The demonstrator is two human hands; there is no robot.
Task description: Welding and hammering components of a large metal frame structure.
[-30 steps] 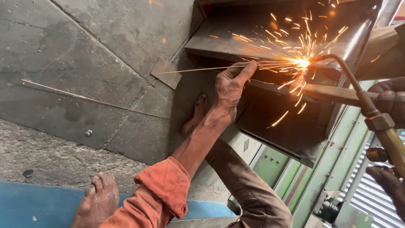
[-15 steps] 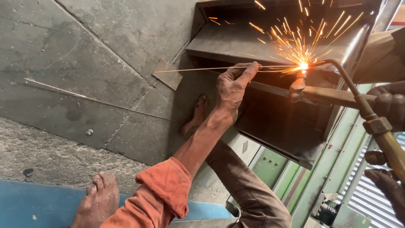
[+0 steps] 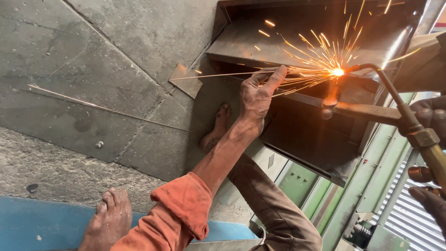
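Note:
My left hand (image 3: pixel 258 95) reaches forward in an orange sleeve and pinches a thin filler rod (image 3: pixel 218 74). The rod's far end meets the bright flame point (image 3: pixel 337 72) on the edge of a dark steel box frame (image 3: pixel 288 42). At the right edge, my right hand (image 3: pixel 433 116) grips the brass handle of a gas torch (image 3: pixel 420 137). The torch's curved tube ends at the flame point. Orange sparks fan out to the left and upward from there.
A spare rod (image 3: pixel 107 108) and a small metal plate (image 3: pixel 186 80) lie on the grey stone floor. Two bare feet (image 3: pixel 109 218) (image 3: pixel 216 130) rest on it. Green metal frames (image 3: pixel 297 181) and a corrugated shutter (image 3: pixel 409 218) lie at lower right. A blue strip (image 3: pixel 42 218) runs along the bottom left.
Both hands keep their hold and barely move. The spark spray has shifted, now fanning mostly left and upward from the flame point.

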